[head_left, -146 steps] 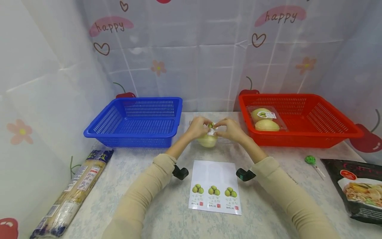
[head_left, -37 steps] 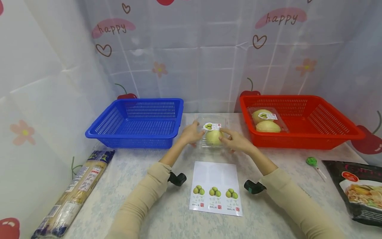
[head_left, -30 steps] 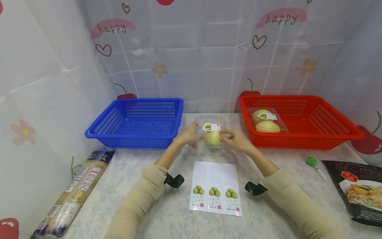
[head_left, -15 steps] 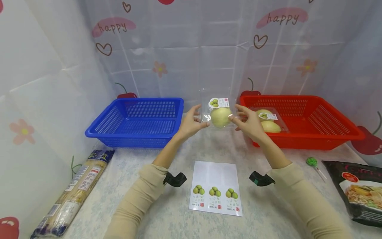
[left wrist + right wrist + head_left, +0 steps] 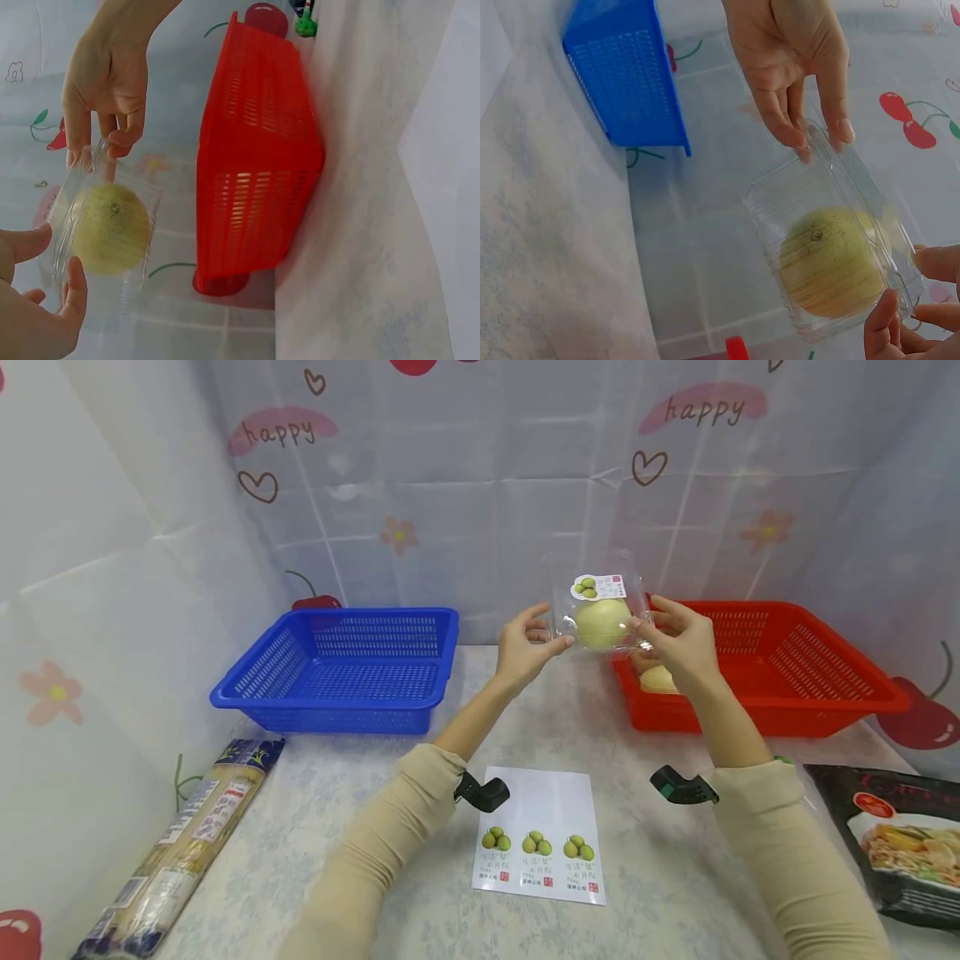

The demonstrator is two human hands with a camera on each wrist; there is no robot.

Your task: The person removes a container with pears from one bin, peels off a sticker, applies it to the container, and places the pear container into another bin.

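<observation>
Both hands hold a clear plastic clamshell box (image 5: 602,625) up off the table, over the near-left part of the red basket (image 5: 772,714). Inside sits one pale yellow-green round fruit (image 5: 603,623), also plain through the box wall in the right wrist view. A white label (image 5: 597,587) printed with green pears lies flat on the lid. My left hand (image 5: 525,647) pinches the box's left rim between thumb and fingers. On the right rim, my right hand (image 5: 686,647) grips in the same way. Another fruit (image 5: 660,679) in the basket is partly hidden behind the right hand.
A blue basket (image 5: 330,718) stands at the back left. In front of the hands lies a sheet (image 5: 536,835) of pear labels. Bagged noodles (image 5: 187,843) lie at left, a black food packet (image 5: 892,843) at right. A lollipop is mostly covered by the right sleeve (image 5: 787,852).
Earlier both hands worked at the label on the box on the table. They have since lifted the labelled box and carried it right to the red basket.
</observation>
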